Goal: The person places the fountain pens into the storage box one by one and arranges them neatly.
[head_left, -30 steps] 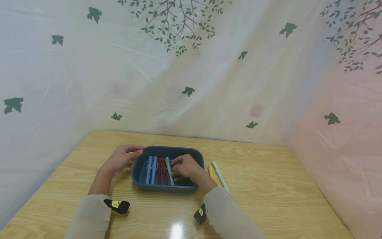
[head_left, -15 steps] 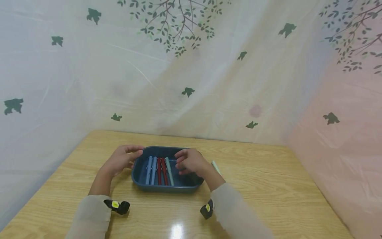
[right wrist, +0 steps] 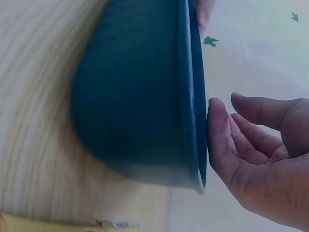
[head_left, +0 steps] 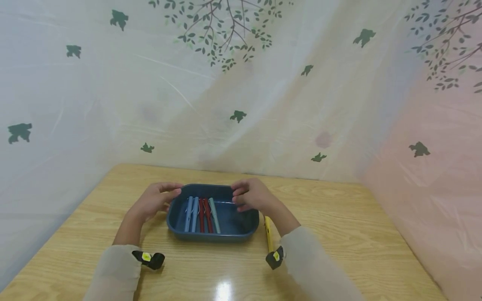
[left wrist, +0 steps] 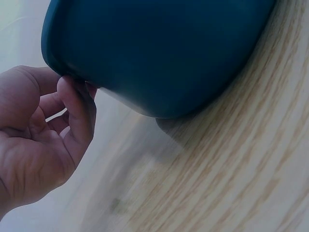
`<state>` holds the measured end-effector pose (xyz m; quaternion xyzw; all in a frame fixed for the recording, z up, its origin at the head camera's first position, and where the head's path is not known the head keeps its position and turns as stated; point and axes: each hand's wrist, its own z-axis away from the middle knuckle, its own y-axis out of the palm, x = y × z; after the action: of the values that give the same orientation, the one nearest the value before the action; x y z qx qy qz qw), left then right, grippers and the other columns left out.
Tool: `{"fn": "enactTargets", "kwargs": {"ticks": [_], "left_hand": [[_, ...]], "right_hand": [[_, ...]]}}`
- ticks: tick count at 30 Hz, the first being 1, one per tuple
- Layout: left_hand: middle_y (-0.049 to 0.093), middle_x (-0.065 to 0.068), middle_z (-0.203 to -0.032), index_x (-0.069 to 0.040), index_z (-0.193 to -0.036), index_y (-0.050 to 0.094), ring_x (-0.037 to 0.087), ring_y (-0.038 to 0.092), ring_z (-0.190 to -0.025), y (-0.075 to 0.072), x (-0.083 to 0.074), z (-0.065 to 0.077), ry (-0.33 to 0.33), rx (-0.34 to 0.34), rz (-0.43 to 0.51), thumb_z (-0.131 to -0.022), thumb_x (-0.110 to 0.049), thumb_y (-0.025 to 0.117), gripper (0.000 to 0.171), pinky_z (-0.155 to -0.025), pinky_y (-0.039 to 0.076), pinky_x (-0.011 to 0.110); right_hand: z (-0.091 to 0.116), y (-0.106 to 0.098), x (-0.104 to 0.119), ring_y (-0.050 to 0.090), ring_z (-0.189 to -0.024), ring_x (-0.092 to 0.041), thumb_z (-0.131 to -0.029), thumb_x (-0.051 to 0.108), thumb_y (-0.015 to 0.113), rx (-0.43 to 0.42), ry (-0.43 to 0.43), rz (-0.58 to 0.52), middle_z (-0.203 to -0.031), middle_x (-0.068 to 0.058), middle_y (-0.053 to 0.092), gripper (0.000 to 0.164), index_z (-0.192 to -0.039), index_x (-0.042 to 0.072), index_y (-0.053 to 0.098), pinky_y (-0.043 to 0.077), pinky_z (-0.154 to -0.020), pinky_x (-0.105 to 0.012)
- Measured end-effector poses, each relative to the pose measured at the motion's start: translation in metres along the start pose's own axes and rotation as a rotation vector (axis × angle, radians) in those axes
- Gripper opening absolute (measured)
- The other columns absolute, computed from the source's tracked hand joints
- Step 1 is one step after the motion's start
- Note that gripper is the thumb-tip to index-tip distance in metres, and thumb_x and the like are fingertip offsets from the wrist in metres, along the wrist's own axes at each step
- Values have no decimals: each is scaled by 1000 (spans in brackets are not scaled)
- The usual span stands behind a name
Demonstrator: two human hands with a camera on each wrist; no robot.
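A dark blue tray (head_left: 235, 239) sits on the table between both hands. Inside, on its left half, long clothes pegs lie side by side: two blue pegs (head_left: 191, 215), two red pegs (head_left: 204, 217) and one pale green peg (head_left: 214, 215). My left hand (head_left: 152, 202) holds the tray's rim at its back left corner; in the left wrist view its fingertips (left wrist: 72, 96) meet the rim. Empty and with loosely bent fingers, my right hand (head_left: 256, 195) is over the back right corner. The right wrist view puts this hand (right wrist: 263, 159) close beside the rim.
A yellow peg (head_left: 268, 234) lies on the wooden table (head_left: 339, 234) just right of the tray, partly covered by my right wrist. Behind the table hangs a pale curtain (head_left: 188, 138) with leaf and bird prints.
My right hand has come up out of the tray beside the pale green peg and moved right and back. Its forearm now hides the pale green peg on the table. My left hand stays put.
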<state>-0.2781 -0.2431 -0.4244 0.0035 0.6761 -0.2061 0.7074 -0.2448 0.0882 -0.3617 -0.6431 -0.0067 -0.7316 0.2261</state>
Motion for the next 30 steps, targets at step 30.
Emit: {"fn": "enactTargets", "kwargs": {"ticks": [30], "left_hand": [[62,22,-135,0,-141,57,25,65,-108,0,-2,4,-8,0,-12,-105,-29,61,47,-80,58,38]], "right_hand": [[37,-68,-14,68,-95,-34,-95,-4,64,-51,-36,198,-111,-18,65,39,-134,-4,59,61,-76,-44]]}}
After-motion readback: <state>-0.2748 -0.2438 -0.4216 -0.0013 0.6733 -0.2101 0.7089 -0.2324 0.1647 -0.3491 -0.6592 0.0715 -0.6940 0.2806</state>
